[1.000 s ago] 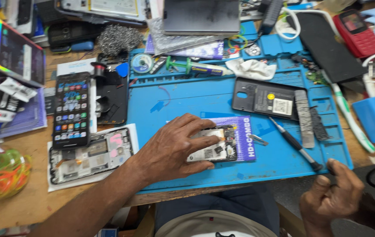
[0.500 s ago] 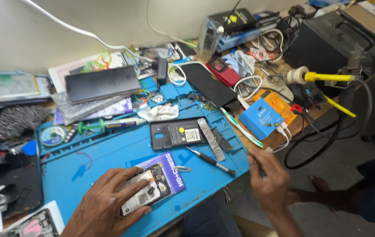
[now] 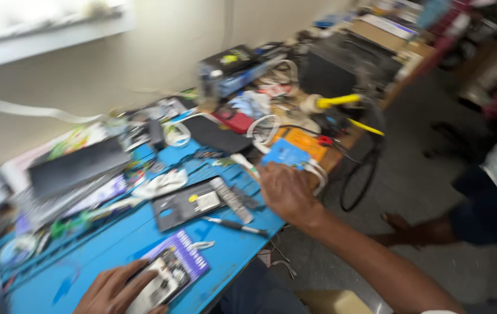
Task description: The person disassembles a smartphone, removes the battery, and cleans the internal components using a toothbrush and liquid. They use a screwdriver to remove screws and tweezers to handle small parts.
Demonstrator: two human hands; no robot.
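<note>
On the cluttered blue mat (image 3: 103,247): left hand (image 3: 112,291) pressed flat, fingers spread, on the opened phone (image 3: 164,279); right hand (image 3: 286,192), at two o'clock, fingers curled on the small blue box (image 3: 286,154), grip unclear.

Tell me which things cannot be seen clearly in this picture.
- Head view, left hand: cut off by the bottom edge.
- Opened phone: partly covered by the left hand's fingers.
- Right hand: fingertips blurred; grip unclear.
- Bench clutter behind the blue mat: motion blur.
</note>
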